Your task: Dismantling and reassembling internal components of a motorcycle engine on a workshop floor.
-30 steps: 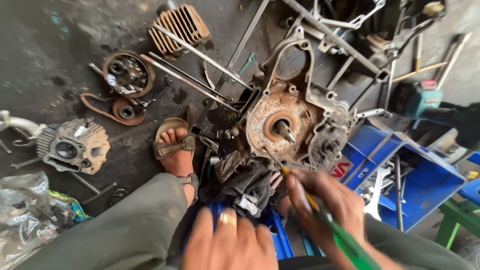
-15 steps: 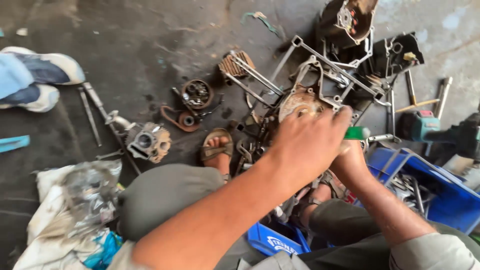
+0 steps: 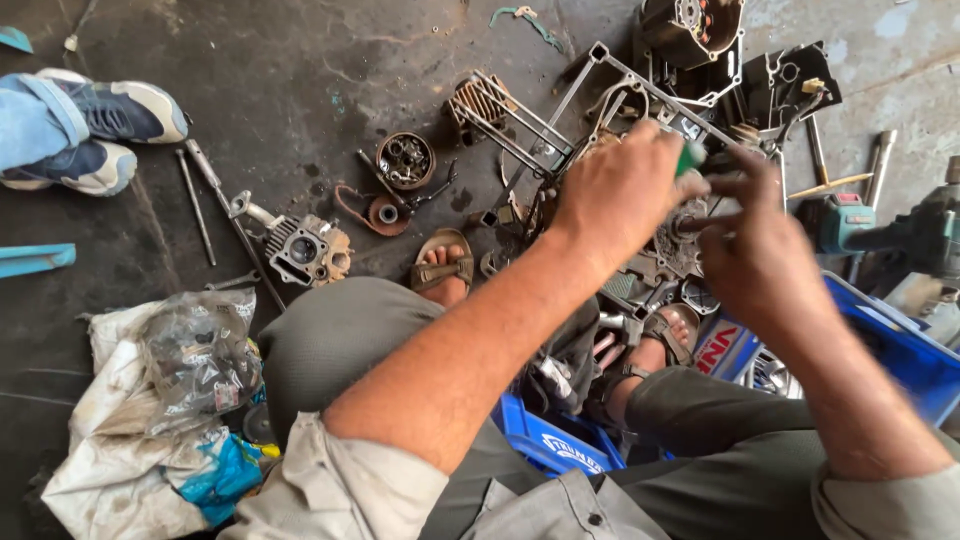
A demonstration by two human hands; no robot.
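Observation:
My left hand (image 3: 620, 190) reaches out over a greasy engine crankcase (image 3: 680, 255) on the floor and is closed around a green-handled screwdriver (image 3: 690, 156), of which only the handle's end shows. My right hand (image 3: 760, 250) is just right of it, blurred, with fingers spread and pointing at the handle and the thumb below them. Both hands hide most of the crankcase. My sandalled feet (image 3: 445, 268) flank the engine parts.
A finned cylinder head (image 3: 305, 250), a round clutch part (image 3: 405, 160), long rods (image 3: 200, 200) and a metal frame (image 3: 600, 75) lie on the dark floor. Blue crates (image 3: 900, 345) are at the right, with a teal power tool (image 3: 840, 220). Another person's shoes (image 3: 110, 125) stand top left. A plastic bag on cloth (image 3: 190, 360) lies lower left.
The camera has swung left and back. My left hand went from near my lap out over the crankcase. The green screwdriver was in my right hand a second ago; it now shows at my left hand.

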